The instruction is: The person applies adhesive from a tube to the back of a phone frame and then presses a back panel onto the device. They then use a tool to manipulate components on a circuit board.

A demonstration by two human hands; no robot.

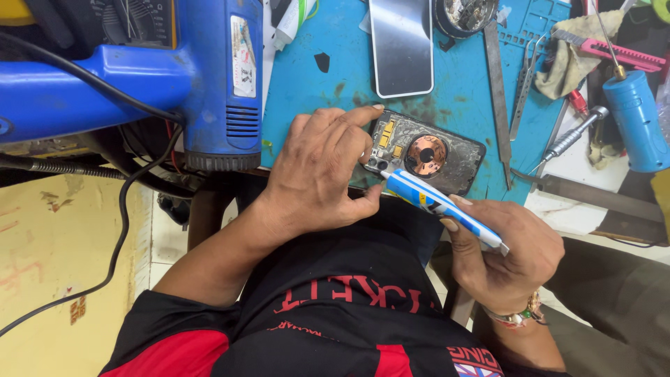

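An opened phone back (447,160), dark with a copper coil ring at its middle, lies on a blue work mat (328,91). My left hand (317,174) rests on its left end, forefinger along the top edge and thumb at the bottom corner by the camera lenses. My right hand (506,255) grips a small blue and white tube (440,206), whose tip points at the phone's lower left edge.
A blue heat gun (167,77) with a black cord lies at the left. A separate phone screen (401,45) lies face up at the top. Tweezers (523,87), a metal ruler (497,91), a pink cutter (614,52), a blue cylinder tool (635,119) and a screwdriver (569,139) sit right.
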